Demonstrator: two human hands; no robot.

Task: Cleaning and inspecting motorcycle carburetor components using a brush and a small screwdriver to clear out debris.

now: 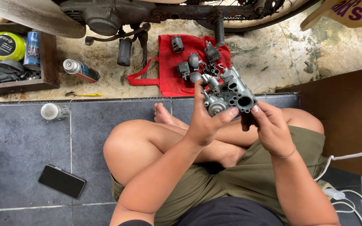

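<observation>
A person sits cross-legged on dark floor tiles, and both hands meet above the knees on one grey metal carburettor body [230,93]; the left hand [204,123] wraps it from below and the side, thumb laid along its lower edge and fingers curled behind, so the hand is closed on the part; the right hand [271,127] has its fingers bent around the part's right end, the fingertips pressed just under the large round bore, closed on it as well; the carburettor is held in the air, tilted, in front of one red cloth bag [170,71] spread on the concrete beyond the tiles; on that bag lie several small dark metal parts [188,62], about five that can be told apart, one of them a short cylinder [177,43]; above the bag runs the underside of one motorcycle [105,16] with its footpeg and stand hanging down; to the left, one wooden tray [49,62] holds one yellow-green round tin [5,45] and one upright blue spray can [32,49]; two more spray cans lie outside it, one [80,70] on the concrete and one [54,111] on the tiles; one black phone [61,181] lies face up on the tiles near the left knee; one white cable [348,180] trails at the right.
</observation>
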